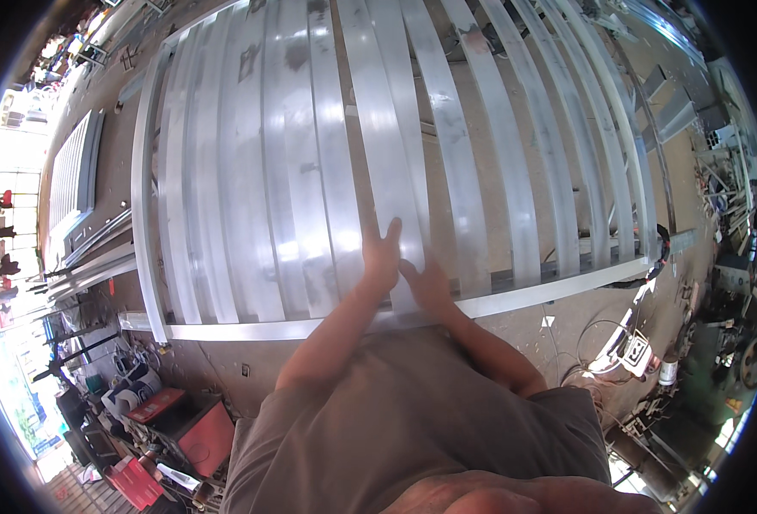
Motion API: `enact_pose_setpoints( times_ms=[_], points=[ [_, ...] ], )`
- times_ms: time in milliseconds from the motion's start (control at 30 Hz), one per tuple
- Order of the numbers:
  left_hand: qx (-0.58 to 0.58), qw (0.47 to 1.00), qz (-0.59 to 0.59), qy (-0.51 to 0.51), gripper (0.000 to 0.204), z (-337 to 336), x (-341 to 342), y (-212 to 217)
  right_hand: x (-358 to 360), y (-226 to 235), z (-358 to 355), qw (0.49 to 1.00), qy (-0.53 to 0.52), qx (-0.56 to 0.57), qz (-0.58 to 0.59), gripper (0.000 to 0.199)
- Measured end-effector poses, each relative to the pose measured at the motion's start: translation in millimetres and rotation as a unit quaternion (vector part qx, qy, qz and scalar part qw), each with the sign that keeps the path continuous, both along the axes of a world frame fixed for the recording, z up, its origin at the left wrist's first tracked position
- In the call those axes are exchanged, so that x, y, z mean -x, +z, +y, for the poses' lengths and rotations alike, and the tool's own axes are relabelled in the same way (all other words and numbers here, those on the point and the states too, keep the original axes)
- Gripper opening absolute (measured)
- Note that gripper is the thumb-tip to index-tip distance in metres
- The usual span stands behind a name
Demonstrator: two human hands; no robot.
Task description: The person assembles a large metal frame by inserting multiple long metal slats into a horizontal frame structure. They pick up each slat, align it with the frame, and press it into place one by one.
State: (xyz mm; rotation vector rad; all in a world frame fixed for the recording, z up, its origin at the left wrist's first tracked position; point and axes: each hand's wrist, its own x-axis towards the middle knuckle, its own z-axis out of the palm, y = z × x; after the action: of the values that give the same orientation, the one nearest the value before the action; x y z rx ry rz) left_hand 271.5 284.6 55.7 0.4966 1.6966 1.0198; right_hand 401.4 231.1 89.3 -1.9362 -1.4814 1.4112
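A wide, shiny aluminium slat (389, 163) runs away from me in the middle of a large metal frame (250, 331). My left hand (382, 261) grips its left edge near the frame's front rail, thumb on top and fingers partly hidden in the gap. At the right edge of the same slat, my right hand (428, 287) is closed, its thumb over the metal and its fingers blurred. To the left, several slats (250, 197) lie nearly edge to edge. Those on the right (507, 171) stand apart, with the floor showing between them.
A red box-like machine (203, 441) stands at the lower left, near metal bars (87, 270). Beyond them leans a ribbed panel (77, 171). On the right floor lie a cable (597, 325) and a white container (668, 371). Clutter lines the right side.
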Motion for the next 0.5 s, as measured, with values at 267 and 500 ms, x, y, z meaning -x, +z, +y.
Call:
enact_pose_setpoints(
  times_ms=[267,500],
  points=[
    [0.069,0.997,-0.038,0.001,0.056,-20.7,23.1,22.0,27.8,1.0,-14.9,0.999,-0.005,0.043,0.004,0.093],
    [0.034,0.999,-0.020,0.020,0.050,-27.3,30.7,15.8,38.3,-8.7,-23.8,0.998,-0.008,0.050,-0.023,0.092]
  ],
)
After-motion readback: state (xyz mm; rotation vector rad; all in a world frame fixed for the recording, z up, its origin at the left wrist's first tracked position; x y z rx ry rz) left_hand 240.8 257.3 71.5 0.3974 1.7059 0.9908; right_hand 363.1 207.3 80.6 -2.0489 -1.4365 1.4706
